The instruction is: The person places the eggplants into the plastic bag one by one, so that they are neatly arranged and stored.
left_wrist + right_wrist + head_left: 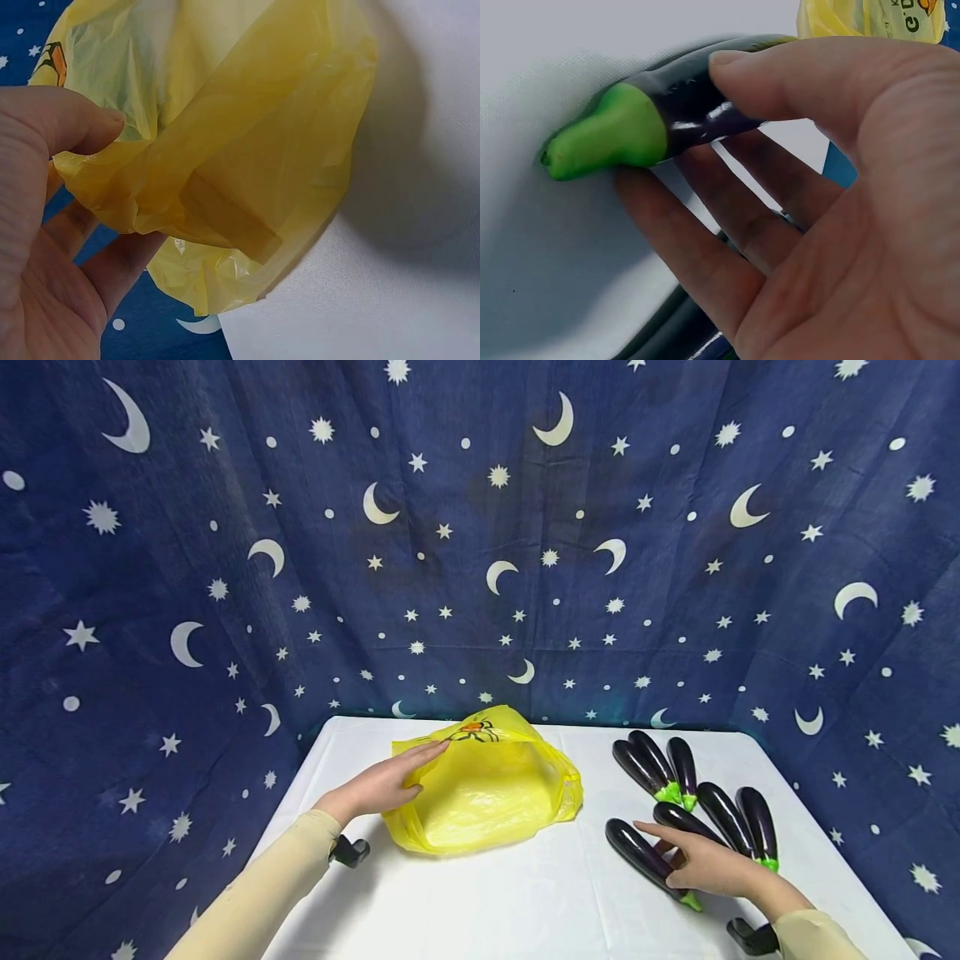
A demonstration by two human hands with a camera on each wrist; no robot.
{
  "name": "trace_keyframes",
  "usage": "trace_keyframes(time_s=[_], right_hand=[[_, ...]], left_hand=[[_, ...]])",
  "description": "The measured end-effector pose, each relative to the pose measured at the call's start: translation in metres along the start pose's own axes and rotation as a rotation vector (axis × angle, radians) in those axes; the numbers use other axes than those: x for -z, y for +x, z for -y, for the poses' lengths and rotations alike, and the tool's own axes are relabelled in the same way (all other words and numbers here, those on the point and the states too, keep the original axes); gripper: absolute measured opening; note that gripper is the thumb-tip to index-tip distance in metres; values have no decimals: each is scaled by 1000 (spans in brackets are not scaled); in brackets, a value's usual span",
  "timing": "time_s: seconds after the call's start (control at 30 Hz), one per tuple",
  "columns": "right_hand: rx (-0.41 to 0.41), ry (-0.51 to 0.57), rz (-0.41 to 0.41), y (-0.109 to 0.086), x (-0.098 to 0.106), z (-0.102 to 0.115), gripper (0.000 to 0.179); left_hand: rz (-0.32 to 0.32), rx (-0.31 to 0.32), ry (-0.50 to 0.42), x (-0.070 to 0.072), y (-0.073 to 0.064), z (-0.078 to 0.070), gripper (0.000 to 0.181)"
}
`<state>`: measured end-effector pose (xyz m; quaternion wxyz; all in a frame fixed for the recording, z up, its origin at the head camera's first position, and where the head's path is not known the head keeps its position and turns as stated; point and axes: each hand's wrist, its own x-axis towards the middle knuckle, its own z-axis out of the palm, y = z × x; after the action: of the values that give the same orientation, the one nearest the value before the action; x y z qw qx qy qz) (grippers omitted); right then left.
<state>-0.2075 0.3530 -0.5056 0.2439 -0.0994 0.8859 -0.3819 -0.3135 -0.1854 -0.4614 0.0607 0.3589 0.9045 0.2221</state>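
A yellow plastic bag (487, 793) lies on the white table with its wide mouth facing the near side. My left hand (386, 785) is at the bag's left edge; in the left wrist view the bag's rim (142, 180) passes between thumb and fingers, pinched there. My right hand (708, 862) grips a dark purple eggplant (637, 847), the nearest one, by its lower half. In the right wrist view, the thumb presses on top near the green cap (615, 131) while the fingers reach around below.
Another eggplant (678, 817) lies just behind my right hand. Several more lie in groups at the right, including one pair (727, 822) near the right side and others (648, 760) farther back. A dark blue star-and-moon curtain (480, 568) surrounds the white table (510, 910).
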Motion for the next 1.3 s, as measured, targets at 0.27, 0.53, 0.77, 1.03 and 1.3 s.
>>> trace_keyframes(time_s=[0.27, 0.53, 0.77, 1.03, 1.3], right_hand=[[-10, 9, 25, 2, 0, 3, 89], [-51, -26, 8, 5, -5, 5, 88], [-83, -65, -25, 6, -9, 6, 88], [-57, -78, -27, 8, -11, 6, 87], [51, 159, 28, 12, -9, 7, 84]], left_hand=[[-22, -13, -21, -2, 1, 4, 81], [-31, 0, -57, -3, 2, 4, 78], [-31, 15, -70, -3, 1, 2, 80], [-29, 21, -72, -3, 1, 2, 81], [-27, 14, -81, -3, 1, 1, 81]])
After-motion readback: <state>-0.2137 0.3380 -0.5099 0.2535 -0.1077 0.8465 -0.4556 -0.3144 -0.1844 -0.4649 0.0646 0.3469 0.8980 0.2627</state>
